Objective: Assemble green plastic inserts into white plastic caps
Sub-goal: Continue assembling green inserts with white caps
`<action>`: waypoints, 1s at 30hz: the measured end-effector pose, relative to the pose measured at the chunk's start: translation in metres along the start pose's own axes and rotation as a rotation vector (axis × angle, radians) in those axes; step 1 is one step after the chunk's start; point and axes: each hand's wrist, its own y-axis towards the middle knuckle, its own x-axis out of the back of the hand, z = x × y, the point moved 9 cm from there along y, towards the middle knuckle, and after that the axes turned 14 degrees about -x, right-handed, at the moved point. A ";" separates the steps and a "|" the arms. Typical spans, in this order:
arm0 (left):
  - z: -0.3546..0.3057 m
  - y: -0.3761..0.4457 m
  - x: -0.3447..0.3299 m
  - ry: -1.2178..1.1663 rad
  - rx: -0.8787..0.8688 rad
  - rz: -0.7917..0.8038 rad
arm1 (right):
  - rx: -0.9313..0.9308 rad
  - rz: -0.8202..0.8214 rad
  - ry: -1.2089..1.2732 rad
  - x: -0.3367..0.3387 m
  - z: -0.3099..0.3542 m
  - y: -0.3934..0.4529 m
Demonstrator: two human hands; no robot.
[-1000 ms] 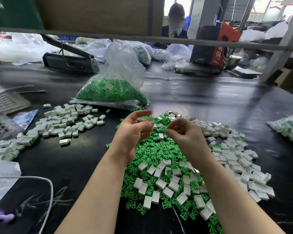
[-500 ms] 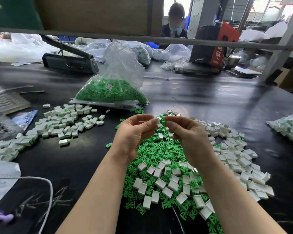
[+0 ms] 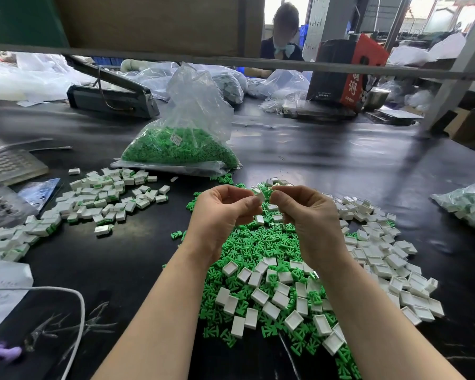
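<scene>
above the loose pile of green inserts (image 3: 261, 248), the left hand (image 3: 220, 215) pinches 1 white cap (image 3: 259, 195); the right hand (image 3: 307, 212) curls, contents hidden. a skewed insert could jam or drop.

Both hands raised, left (image 3: 220, 212) and right (image 3: 307, 212), fingertips nearly meeting.

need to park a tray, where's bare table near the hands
Bare table lies beyond the loose white caps, right of the bag of green inserts. Another strip runs between the finished pile and green heap. Under the hands it is crowded.
</scene>
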 end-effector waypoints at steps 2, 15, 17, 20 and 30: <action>-0.001 0.000 0.000 0.012 -0.009 -0.002 | 0.009 -0.011 -0.023 0.001 0.000 0.000; -0.004 0.001 0.004 0.123 -0.075 -0.020 | 0.025 -0.014 -0.090 0.001 0.002 0.001; -0.005 0.001 0.004 0.135 -0.083 -0.024 | 0.027 -0.016 -0.111 0.001 0.002 0.002; -0.006 0.001 0.004 0.139 -0.097 -0.030 | 0.053 -0.024 -0.161 0.002 0.003 0.002; -0.005 0.001 0.002 0.116 -0.103 -0.014 | 0.010 0.018 -0.096 -0.001 -0.004 0.003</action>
